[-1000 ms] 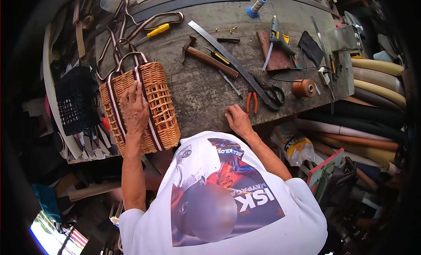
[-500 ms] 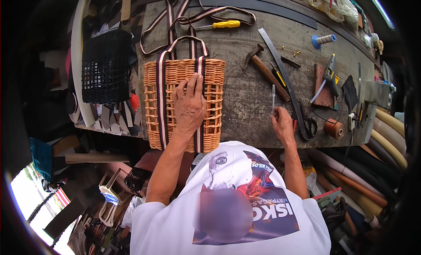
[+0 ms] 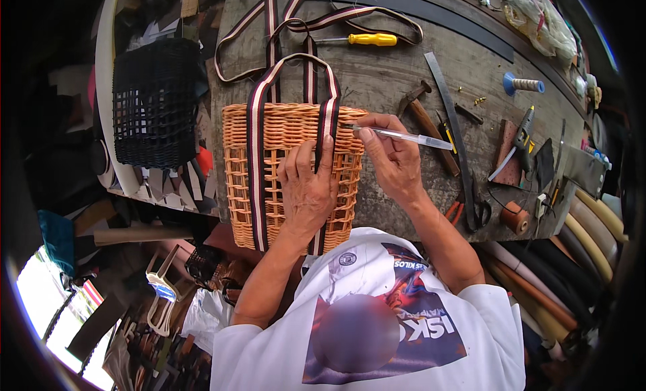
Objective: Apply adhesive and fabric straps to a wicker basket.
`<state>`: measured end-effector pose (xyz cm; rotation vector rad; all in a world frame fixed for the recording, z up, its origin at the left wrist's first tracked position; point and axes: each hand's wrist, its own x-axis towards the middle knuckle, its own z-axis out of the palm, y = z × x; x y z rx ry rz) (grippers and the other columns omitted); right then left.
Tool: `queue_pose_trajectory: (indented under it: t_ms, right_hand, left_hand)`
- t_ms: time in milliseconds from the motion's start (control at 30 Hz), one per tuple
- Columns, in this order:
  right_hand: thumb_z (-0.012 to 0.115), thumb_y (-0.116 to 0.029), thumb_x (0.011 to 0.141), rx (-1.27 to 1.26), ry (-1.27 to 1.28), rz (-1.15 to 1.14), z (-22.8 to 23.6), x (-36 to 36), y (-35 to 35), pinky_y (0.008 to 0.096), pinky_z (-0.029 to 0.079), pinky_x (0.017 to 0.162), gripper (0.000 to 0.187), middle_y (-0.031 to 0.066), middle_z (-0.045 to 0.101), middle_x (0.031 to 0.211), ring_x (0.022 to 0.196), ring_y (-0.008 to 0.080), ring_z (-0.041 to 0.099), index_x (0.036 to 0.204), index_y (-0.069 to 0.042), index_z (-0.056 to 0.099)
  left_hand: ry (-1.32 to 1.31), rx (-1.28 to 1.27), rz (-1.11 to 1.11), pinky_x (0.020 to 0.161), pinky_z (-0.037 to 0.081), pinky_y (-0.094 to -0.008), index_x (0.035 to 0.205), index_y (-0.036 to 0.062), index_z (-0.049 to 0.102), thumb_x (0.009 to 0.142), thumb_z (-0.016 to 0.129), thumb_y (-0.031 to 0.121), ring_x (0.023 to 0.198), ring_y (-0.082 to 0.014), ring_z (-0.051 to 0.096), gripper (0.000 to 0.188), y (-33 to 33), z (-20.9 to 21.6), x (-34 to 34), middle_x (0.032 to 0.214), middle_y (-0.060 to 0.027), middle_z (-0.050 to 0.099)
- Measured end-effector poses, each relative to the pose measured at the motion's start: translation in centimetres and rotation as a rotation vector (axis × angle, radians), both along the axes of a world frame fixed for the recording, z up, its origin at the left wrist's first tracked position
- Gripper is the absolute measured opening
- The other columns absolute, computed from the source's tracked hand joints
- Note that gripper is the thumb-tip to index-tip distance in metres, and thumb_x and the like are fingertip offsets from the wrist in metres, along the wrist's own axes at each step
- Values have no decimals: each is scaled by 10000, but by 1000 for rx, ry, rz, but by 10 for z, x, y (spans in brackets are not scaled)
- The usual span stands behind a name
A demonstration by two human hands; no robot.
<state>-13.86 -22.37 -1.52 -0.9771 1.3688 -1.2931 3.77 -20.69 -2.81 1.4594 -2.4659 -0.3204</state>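
Observation:
A tan wicker basket bag point(image 3: 289, 126) stands at the table's near edge, with two dark-and-cream striped straps running down its front and looping above the rim. My left hand point(image 3: 308, 189) lies on the weave, fingers extended, the index finger resting along the right-hand strap point(image 3: 329, 115). In my right hand point(image 3: 396, 163) a clear-barrelled pen point(image 3: 420, 138) is pinched, nearly level. Its tip points left at that strap's edge, just below the basket rim; whether it touches is too small to tell. More striped strap point(image 3: 340, 15) trails over the table behind the basket.
A yellow-handled screwdriver point(image 3: 373, 40) lies beyond the basket. Rightward are a hammer point(image 3: 431, 132), a long metal strip point(image 3: 449, 108), black-handled scissors point(image 3: 480, 215), a glue gun point(image 3: 523, 138) and thread spools point(image 3: 515, 218). A black woven basket point(image 3: 155, 101) stands left.
My right hand has brought the pen from the table's right side leftward to the strap, tilting it from upright to nearly level. My left hand has slid slightly lower on the basket.

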Motion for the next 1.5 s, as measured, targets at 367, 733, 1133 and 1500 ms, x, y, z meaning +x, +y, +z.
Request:
queue_pose_trajectory:
  t_ms: [367, 733, 1133, 1500]
  right_hand:
    - [761, -32, 798, -434, 707, 343, 2, 18, -55, 405, 509, 871, 284, 85, 688, 984, 1024, 314, 610, 1061, -47, 657]
    - [723, -27, 789, -251, 828, 365, -5, 52, -64, 420, 433, 896, 279, 101, 663, 925, 974, 318, 568, 1041, -55, 605]
    - [636, -246, 988, -358, 1117, -692, 59, -139, -146, 359, 519, 821, 200, 79, 690, 922, 913, 230, 671, 1050, -56, 643]
    - [522, -202, 1051, -14, 651, -257, 10, -138, 49, 264, 470, 813, 311, 67, 576, 970, 869, 137, 562, 1248, 11, 634]
  left_hand:
    - [50, -22, 47, 1020, 366, -475, 1289, 57, 606, 782, 745, 156, 1250, -327, 424, 535, 0, -3, 0, 1311, -150, 439]
    - [152, -35, 23, 981, 327, -519, 1195, -76, 624, 716, 752, 78, 1262, -408, 409, 519, 4, -12, 5, 1363, -254, 457]
    - [64, -1, 30, 1009, 315, -482, 1531, 105, 400, 708, 718, 65, 1249, -340, 406, 883, 1, -1, 3, 1319, -149, 413]
    - [33, -32, -2, 1032, 311, -479, 1535, 85, 381, 721, 704, 70, 1289, -320, 378, 876, 2, -3, 3, 1408, -126, 392]
